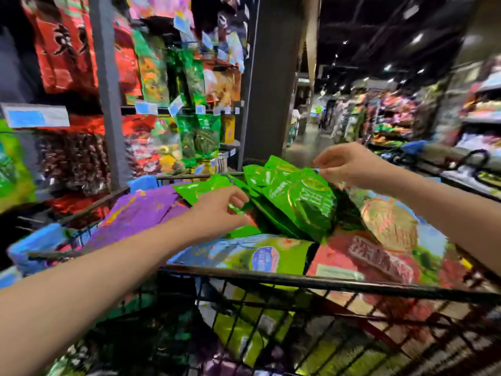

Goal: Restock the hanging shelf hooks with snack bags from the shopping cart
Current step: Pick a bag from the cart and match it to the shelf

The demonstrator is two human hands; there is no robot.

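A black wire shopping cart (pixel 271 279) stands in front of me, full of snack bags. In its middle leans a stack of several bright green snack bags (pixel 295 198). My left hand (pixel 217 213) reaches into the cart and its curled fingers hold the lower left edge of the green bags. My right hand (pixel 349 165) pinches the top right corner of the front green bag. On the left, the hanging shelf hooks (pixel 198 109) carry green, red and orange bags with blue price tags.
Purple bags (pixel 141 210), a red bag (pixel 374 256) and a blue-green bag (pixel 244 256) lie around the green stack in the cart. A dark pillar (pixel 271 85) rises behind the cart. The aisle runs on at the right past more shelves (pixel 406 115).
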